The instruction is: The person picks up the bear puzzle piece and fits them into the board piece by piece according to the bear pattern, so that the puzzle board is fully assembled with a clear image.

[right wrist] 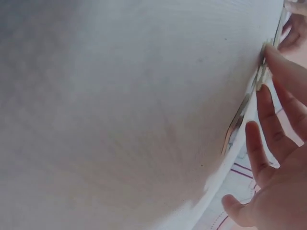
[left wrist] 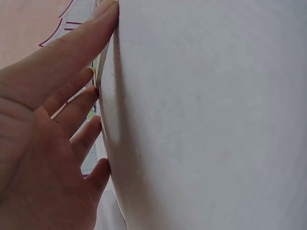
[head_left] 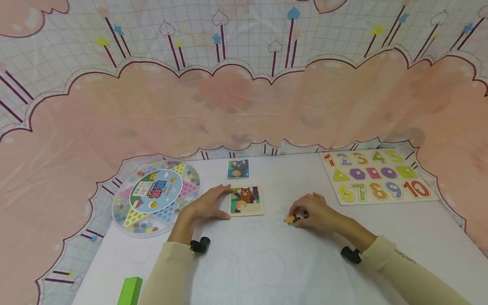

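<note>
A small wooden bear puzzle [head_left: 246, 201] lies on the table in the head view, partly filled, with pale bare board at its lower right. My left hand [head_left: 206, 205] rests at its left side, thumb by the lower corner and index finger by the upper one. In the left wrist view that hand's [left wrist: 53, 139] fingers are extended. To the right, my right hand [head_left: 314, 213] pinches a small puzzle piece [head_left: 290, 220] just at the tabletop. Darker pieces show under its fingers, partly hidden. In the right wrist view the hand's [right wrist: 278, 158] thumb and forefinger meet at thin pieces.
A square bear picture [head_left: 238, 169] lies behind the puzzle. At the left is a round Chinese checkers board [head_left: 156, 197]; at the back right, a number-and-shape board [head_left: 377, 177]. A green block [head_left: 130, 290] sits near the front left. Patterned cloth [head_left: 244, 106] hangs behind the table.
</note>
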### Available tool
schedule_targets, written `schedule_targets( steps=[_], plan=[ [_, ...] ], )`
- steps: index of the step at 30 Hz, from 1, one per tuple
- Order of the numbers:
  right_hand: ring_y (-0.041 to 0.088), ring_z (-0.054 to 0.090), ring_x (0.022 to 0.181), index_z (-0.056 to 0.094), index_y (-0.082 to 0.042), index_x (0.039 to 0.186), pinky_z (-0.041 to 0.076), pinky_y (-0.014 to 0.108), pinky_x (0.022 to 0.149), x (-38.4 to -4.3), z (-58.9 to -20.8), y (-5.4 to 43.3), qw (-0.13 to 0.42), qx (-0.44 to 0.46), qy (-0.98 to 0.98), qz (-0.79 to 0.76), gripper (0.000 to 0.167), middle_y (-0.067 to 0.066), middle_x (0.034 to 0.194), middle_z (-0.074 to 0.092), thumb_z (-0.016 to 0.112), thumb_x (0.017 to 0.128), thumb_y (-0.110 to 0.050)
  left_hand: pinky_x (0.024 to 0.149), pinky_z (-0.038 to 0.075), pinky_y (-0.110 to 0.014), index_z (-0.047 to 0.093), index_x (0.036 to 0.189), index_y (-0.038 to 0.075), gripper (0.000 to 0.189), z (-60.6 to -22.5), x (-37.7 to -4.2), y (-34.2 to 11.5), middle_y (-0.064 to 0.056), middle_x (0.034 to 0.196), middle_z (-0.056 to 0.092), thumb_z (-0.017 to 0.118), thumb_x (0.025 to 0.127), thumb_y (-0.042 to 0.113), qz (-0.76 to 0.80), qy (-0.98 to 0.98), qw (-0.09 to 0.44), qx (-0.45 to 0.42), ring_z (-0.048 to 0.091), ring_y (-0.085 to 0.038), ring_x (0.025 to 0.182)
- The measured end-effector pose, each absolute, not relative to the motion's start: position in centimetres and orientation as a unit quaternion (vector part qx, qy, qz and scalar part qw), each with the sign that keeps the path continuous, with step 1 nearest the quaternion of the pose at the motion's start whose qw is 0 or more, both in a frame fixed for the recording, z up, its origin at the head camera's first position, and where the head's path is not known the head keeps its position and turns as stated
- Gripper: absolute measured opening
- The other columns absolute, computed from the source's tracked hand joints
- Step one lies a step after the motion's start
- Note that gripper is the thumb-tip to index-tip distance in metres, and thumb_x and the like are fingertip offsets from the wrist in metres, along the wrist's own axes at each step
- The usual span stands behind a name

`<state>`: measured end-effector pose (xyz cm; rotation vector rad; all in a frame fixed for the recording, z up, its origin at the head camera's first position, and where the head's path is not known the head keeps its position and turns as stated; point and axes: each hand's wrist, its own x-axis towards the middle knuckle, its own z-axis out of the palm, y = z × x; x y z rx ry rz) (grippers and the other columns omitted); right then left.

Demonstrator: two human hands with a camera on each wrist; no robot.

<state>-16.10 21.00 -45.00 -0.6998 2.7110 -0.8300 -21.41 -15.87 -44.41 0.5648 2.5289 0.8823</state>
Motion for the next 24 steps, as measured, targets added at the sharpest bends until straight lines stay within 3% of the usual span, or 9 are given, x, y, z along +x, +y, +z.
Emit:
schedule_targets(
  steps=[3, 4, 8, 10, 12, 24],
  plan=[
    [0.014, 0.058, 0.101, 0.076, -0.024, 0.094, 0.015, 0.078, 0.116, -16.2, -44.8, 20.9, 0.117, -0.244, 0.920, -0.284, 0.017, -0.012, 0.096, 0.073, 0.086, 0.081, -0.020, 0.130, 0.015, -0.061, 0.044, 0.153, 0.007, 0.089, -44.4, -21.4, -15.9, -0.014, 0.169, 0.030, 0.089, 0.077, 0.020, 0.316, 0.905, 0.199, 0.204, 0.019, -0.044, 0.158],
    [0.013, 0.059, 0.099, 0.076, -0.024, 0.093, 0.022, 0.074, 0.116, -16.3, -44.6, 20.9, 0.119, -0.247, 0.919, -0.283, 0.016, -0.012, 0.097, 0.073, 0.086, 0.081, -0.020, 0.130, 0.015, -0.061, 0.044, 0.153, 0.006, 0.089, -44.4, -21.4, -15.9, -0.014, 0.169, 0.030, 0.089, 0.077, 0.020, 0.316, 0.905, 0.198, 0.205, 0.019, -0.044, 0.158],
    [0.009, 0.061, 0.093, 0.077, -0.024, 0.093, 0.052, 0.042, 0.101, -16.5, -43.9, 20.7, 0.137, -0.250, 0.914, -0.288, 0.014, -0.010, 0.099, 0.072, 0.084, 0.082, -0.019, 0.130, 0.015, -0.061, 0.044, 0.153, 0.006, 0.090, -44.4, -21.4, -15.9, -0.015, 0.169, 0.030, 0.089, 0.076, 0.019, 0.319, 0.904, 0.199, 0.203, 0.018, -0.044, 0.158],
    [0.007, 0.062, 0.091, 0.078, -0.022, 0.093, 0.056, 0.024, 0.082, -16.7, -43.4, 20.7, 0.149, -0.247, 0.909, -0.300, 0.013, -0.009, 0.099, 0.071, 0.084, 0.083, -0.017, 0.130, 0.014, -0.061, 0.044, 0.153, 0.007, 0.090, -44.4, -21.5, -15.9, -0.014, 0.169, 0.030, 0.089, 0.076, 0.019, 0.321, 0.904, 0.201, 0.199, 0.017, -0.043, 0.159],
    [0.007, 0.064, 0.090, 0.078, -0.019, 0.093, 0.058, 0.018, 0.077, -16.9, -42.9, 20.6, 0.153, -0.252, 0.901, -0.318, 0.012, -0.005, 0.100, 0.071, 0.083, 0.083, -0.014, 0.130, 0.014, -0.061, 0.044, 0.153, 0.008, 0.090, -44.5, -21.5, -15.9, -0.014, 0.169, 0.029, 0.089, 0.076, 0.019, 0.320, 0.904, 0.201, 0.199, 0.018, -0.044, 0.158],
    [0.008, 0.065, 0.087, 0.081, -0.011, 0.100, 0.060, 0.016, 0.078, -17.7, -42.0, 19.0, 0.130, -0.280, 0.863, -0.400, 0.015, 0.004, 0.106, 0.071, 0.079, 0.085, -0.007, 0.130, 0.014, -0.061, 0.044, 0.154, 0.010, 0.091, -44.4, -21.4, -15.9, -0.013, 0.169, 0.029, 0.089, 0.076, 0.018, 0.331, 0.901, 0.208, 0.187, 0.017, -0.042, 0.159]
  ],
)
